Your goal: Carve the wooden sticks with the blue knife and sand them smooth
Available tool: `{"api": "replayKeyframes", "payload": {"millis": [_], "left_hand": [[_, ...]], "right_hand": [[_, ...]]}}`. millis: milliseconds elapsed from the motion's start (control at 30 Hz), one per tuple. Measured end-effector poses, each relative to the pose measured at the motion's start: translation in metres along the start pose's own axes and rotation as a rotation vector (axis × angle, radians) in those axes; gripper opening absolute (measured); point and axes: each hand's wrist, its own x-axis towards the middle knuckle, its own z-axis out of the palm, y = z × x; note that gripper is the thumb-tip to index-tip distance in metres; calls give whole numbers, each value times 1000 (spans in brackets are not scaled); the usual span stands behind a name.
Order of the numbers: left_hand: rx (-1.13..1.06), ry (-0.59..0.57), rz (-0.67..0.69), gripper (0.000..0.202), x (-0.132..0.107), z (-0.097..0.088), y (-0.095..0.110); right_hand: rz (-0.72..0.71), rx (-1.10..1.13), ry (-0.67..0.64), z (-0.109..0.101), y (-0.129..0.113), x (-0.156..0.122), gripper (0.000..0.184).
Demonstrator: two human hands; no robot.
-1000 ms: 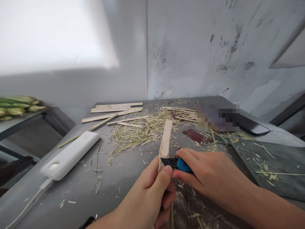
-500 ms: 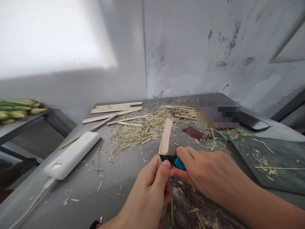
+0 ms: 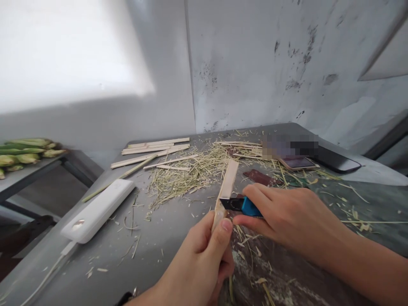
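Observation:
My left hand (image 3: 207, 250) is closed around the lower end of a pale bamboo strip (image 3: 228, 180), which points up and away from me. In my right hand (image 3: 287, 212) is a blue utility knife (image 3: 250, 207), its dark blade extended to the left. The blade lies across the strip just above my left thumb, touching it or very close. My left palm hides the strip's lower end. Beyond the strip, a heap of thin shavings (image 3: 181, 182) covers part of the grey table (image 3: 153, 259).
Several flat strips (image 3: 149, 156) lie at the back left. A white power bank (image 3: 98, 210) with a cable sits at the left. Phones (image 3: 339, 160) lie at the back right, near a brown scrap (image 3: 261, 177). Corn cobs (image 3: 28, 151) rest on a side shelf.
The knife blade has moved slightly up and right along the strip, away from my left thumb. The strip has tilted a little to the right.

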Motion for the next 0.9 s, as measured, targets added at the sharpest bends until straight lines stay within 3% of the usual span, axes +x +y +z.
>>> {"api": "replayKeyframes", "payload": {"millis": [233,467,700,900], "left_hand": [[-80,-81,36,37,-2,-4,-3],[-89,-57,7,36,-2,-2,1],[-58,45,15,37,-4,3,9],[-55,12,-2,37,-2,2,3]], "right_hand": [[5,230,-136,0,-8,-3,40],[-55,198,-107,4,-6,-3,42],[-88,92,-40,-4,-6,0,40],[-72,120,-65,-4,-9,-4,42]]}}
